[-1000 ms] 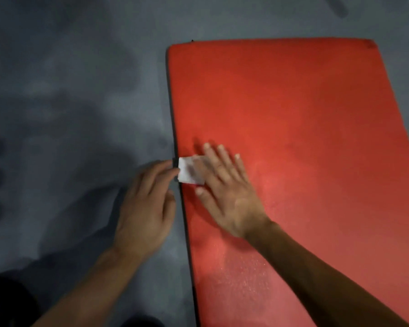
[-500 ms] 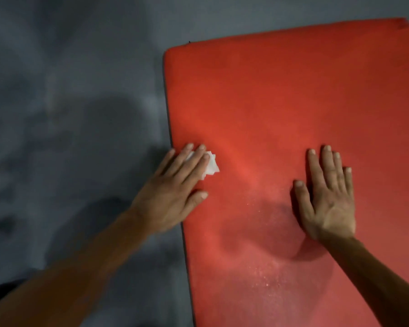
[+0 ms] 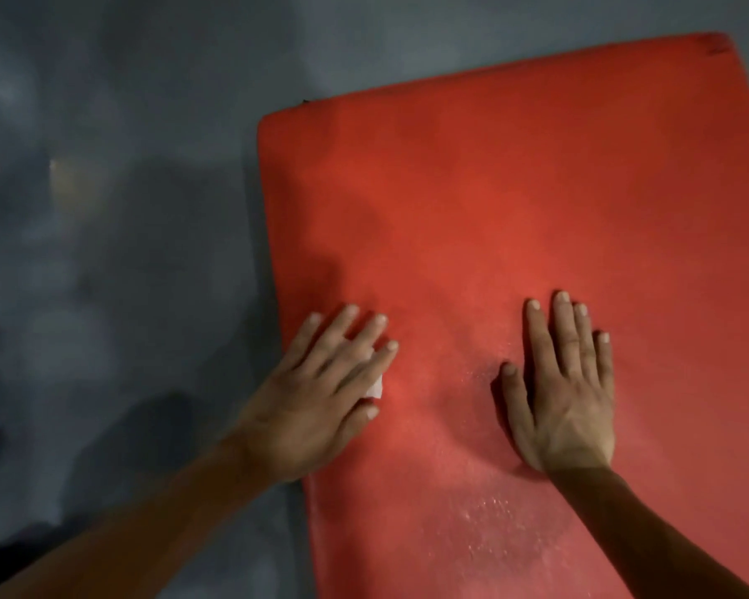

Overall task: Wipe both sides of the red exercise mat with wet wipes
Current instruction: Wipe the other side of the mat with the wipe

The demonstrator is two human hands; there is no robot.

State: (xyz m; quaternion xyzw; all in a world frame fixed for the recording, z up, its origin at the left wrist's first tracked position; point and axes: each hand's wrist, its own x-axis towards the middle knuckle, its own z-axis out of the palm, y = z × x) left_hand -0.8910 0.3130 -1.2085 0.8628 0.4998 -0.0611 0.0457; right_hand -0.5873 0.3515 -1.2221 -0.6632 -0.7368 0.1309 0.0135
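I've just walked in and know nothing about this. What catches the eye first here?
A big red mat fills the right of the view, lying on a grey floor. Two bare hands lie flat on its near part: the left hand, by the mat's left edge, presses a white wipe that peeks out beneath its fingers; the right hand rests empty.

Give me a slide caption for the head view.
Left hand presses a wet wipe on the red mat; right hand lies flat.

Indoor room, grey floor (image 3: 126,252), exercise mat (image 3: 515,209)
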